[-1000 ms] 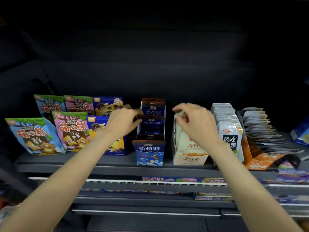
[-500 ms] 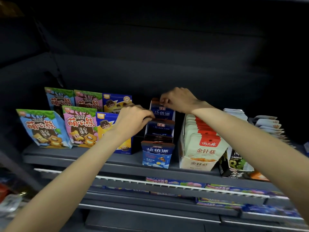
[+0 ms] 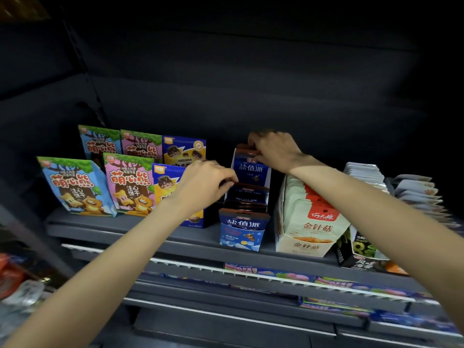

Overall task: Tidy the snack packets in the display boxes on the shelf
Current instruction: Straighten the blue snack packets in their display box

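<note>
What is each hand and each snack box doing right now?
Left hand: pinching a dark blue packet in the blue display box.
Right hand: gripping the rearmost tall blue packet, upright.
Cream display box: full, packets upright.

Blue packets (image 3: 251,169), brown tops; cream box (image 3: 305,244), red-tabbed packets (image 3: 322,209); blue bear pouch (image 3: 75,187); pink bear pouch (image 3: 128,184).

Plenty of dark open space is sitting above and behind the blue display box (image 3: 247,197), but it's getting squeezed by the yellow-and-blue packet (image 3: 167,187) close on its left and the cream display box (image 3: 305,222) close on its right, with only narrow gaps between.
</note>
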Demonstrator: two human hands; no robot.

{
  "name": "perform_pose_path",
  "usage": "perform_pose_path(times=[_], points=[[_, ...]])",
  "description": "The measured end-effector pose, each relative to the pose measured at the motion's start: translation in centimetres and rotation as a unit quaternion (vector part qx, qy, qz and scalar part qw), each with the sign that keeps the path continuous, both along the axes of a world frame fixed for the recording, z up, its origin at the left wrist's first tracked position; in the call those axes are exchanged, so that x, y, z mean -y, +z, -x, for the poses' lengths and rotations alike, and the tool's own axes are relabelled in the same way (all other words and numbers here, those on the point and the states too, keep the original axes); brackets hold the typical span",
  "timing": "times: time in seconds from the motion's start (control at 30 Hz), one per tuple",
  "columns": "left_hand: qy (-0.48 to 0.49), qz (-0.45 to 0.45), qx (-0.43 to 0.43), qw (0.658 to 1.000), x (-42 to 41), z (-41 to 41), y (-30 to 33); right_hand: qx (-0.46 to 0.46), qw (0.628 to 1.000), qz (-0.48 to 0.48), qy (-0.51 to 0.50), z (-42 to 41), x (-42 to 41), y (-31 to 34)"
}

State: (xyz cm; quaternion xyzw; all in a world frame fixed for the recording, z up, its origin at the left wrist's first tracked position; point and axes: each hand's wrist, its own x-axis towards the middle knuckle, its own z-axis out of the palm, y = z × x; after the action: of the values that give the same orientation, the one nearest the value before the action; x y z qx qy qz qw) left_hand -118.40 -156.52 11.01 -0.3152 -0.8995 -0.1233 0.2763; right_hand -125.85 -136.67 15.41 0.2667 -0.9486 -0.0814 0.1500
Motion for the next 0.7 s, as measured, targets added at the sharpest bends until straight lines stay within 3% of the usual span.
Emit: perform_pose_path(times=[0.2,0.4,0.7], points=[[-0.004,-0.006,0.015,1.000,0.2,-0.5,-0.2,-0.015,0.999,-0.041,0.009,-0.5,0.5,-0.2],[-0.003,-0.011,0.001,1.000,0.0,-0.9,-0.4,0.111,0.994,0.013,-0.001,-1.1,0.2,0.1],[-0.005,0.000,-0.016,1.000,-0.1,-1.2,-0.4,-0.045,0.996,0.070,-0.031,-2.8,-2.0,4.0]])
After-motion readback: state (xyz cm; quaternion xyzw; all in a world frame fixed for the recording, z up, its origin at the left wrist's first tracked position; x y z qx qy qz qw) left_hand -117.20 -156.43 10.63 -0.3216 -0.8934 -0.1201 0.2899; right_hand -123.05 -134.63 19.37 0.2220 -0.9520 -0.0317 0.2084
